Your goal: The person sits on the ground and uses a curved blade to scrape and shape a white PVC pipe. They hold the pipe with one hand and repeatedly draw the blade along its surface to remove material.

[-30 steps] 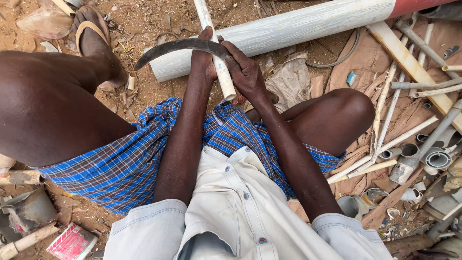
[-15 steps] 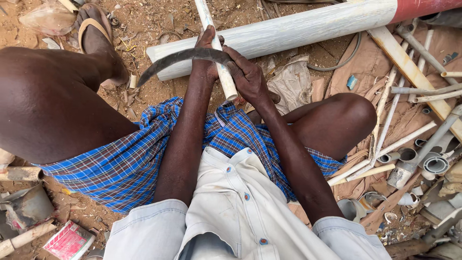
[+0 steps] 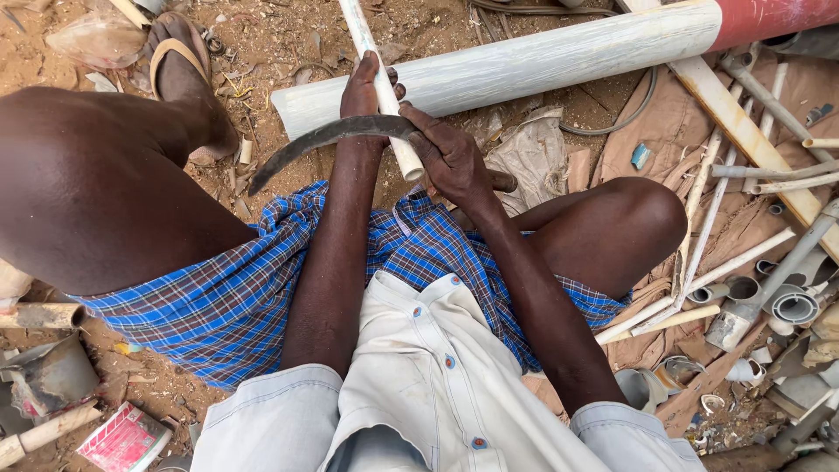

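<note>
White plastic tubing — a thin pipe [image 3: 382, 87] — runs away from the seated person in the head view, gripped by the left hand [image 3: 363, 92], fingers wrapped round it to steady it. The right hand [image 3: 450, 162] is closed on the handle of a dark curved iron sickle [image 3: 328, 138], its blade laid across the pipe near its end — apparently for cutting. Just beyond, a wide grey-white pipe [image 3: 524, 65] lies on sandy ground [image 3: 271, 44].

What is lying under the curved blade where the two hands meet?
Under the curved blade a thin white pipe passes, gripped by the left hand. The right hand covers the blade's handle end; the contact point is hidden.
</note>
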